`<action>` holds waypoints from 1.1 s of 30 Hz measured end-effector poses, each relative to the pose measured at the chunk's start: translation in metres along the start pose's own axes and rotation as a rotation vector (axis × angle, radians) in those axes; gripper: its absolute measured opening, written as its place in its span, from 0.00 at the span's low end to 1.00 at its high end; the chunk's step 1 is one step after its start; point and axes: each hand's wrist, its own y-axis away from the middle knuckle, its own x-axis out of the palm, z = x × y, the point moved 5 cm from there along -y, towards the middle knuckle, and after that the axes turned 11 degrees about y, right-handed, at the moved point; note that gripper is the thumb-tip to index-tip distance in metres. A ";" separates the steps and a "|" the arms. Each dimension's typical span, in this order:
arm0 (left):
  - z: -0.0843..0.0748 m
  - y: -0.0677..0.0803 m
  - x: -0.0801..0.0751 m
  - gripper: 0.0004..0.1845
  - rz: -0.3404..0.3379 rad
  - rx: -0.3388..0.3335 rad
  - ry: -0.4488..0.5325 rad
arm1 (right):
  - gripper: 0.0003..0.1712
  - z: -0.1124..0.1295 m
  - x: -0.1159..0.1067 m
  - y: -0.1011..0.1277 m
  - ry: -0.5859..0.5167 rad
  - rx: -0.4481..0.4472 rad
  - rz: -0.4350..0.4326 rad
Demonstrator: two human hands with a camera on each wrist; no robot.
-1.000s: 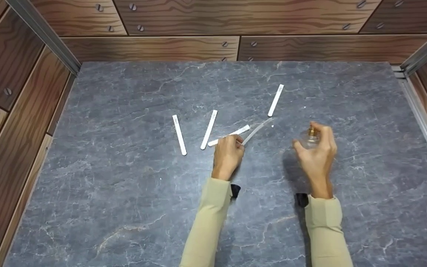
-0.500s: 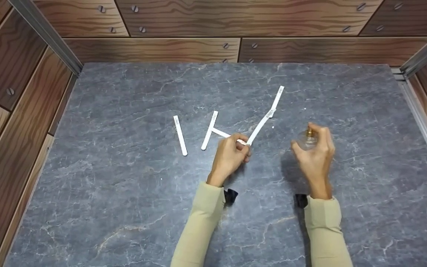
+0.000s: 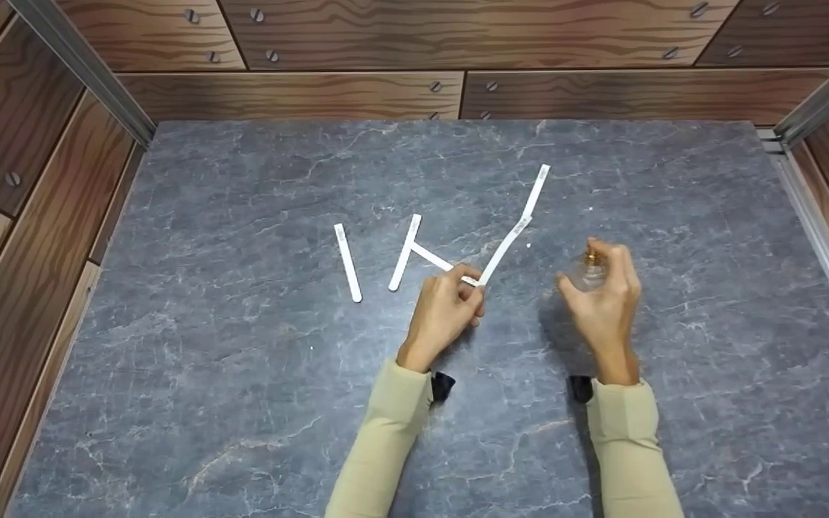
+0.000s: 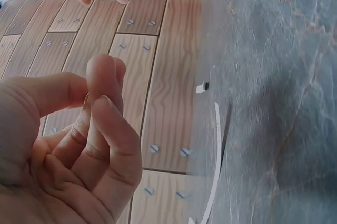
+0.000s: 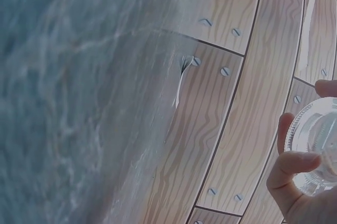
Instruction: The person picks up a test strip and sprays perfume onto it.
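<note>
In the head view my left hand (image 3: 440,309) pinches a white perfume test strip (image 3: 502,252) at its lower end, above the table. Its printed end overlaps the strip (image 3: 538,185) lying farther back. Another strip (image 3: 430,254) runs left from these fingertips and meets a slanted strip (image 3: 403,262); I cannot tell if it is held too. My right hand (image 3: 609,302) grips a small clear glass perfume bottle (image 3: 591,275) with a gold spray top, forefinger on that top. In the right wrist view the bottle's round glass base (image 5: 316,142) shows between the fingers.
One more white strip (image 3: 347,262) lies alone farther left on the grey marbled table (image 3: 242,388). Wood-patterned panels (image 3: 357,36) wall the table at the back and sides. A metal rail (image 3: 828,244) runs along the right edge.
The left hand has turned slightly; the pinched strip has swung upward, and the strip beneath the fingertips now slopes the other way. The right hand and bottle have drifted slightly left.
</note>
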 end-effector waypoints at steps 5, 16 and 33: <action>-0.002 0.002 0.000 0.07 -0.003 -0.004 0.014 | 0.28 0.001 0.003 0.000 0.001 0.003 0.003; -0.005 0.005 0.004 0.08 0.020 -0.003 0.024 | 0.27 0.002 0.006 0.002 0.026 -0.041 0.009; -0.009 0.005 0.010 0.11 0.055 0.013 0.006 | 0.24 0.004 0.004 0.003 0.024 -0.071 -0.037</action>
